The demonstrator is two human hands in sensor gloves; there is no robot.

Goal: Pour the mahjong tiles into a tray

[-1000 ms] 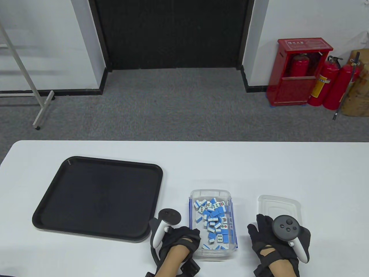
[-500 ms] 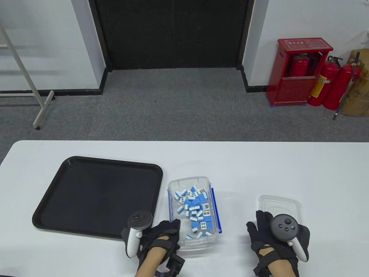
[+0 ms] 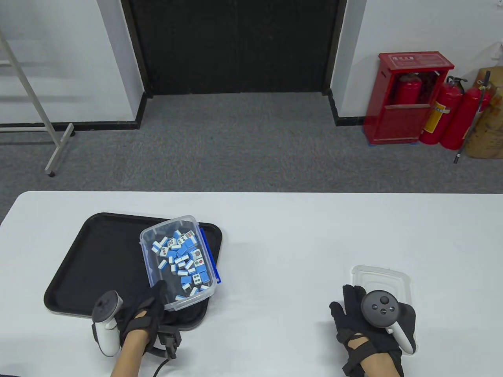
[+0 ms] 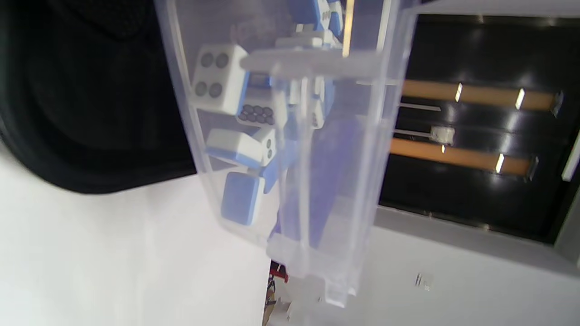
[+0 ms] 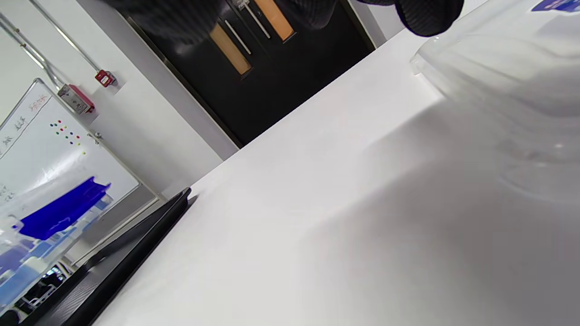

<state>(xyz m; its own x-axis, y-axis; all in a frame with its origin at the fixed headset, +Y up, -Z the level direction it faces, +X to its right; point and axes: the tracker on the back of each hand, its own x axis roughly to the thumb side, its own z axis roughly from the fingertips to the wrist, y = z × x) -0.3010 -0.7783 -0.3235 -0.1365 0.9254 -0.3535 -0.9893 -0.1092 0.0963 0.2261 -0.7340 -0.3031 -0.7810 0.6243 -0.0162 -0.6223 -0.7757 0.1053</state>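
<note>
Mahjong tiles (image 3: pixel 182 260), small glossy blocks with blue backs and white faces marked in dots, lie jumbled inside a clear rectangular plastic box (image 3: pixel 157 235) with blue clips along one long side. That box hangs over the right half of the tray (image 3: pixel 98 259), a flat black plastic rectangle with rounded corners and a low raised rim, lying at about 8 o'clock on the smooth white worktop (image 3: pixel 294 235). At the box's 7 o'clock corner the left hand (image 3: pixel 143 314), in a black glove, grips its near end; the left wrist view shows the see-through wall close up with tiles piled against it. Well apart, at about 4 o'clock on the worktop, lies a clear plastic lid (image 3: pixel 387 277) with rounded corners. The right hand (image 3: pixel 359 314) rests flat on the lid's near edge, fingers spread and holding nothing.
</note>
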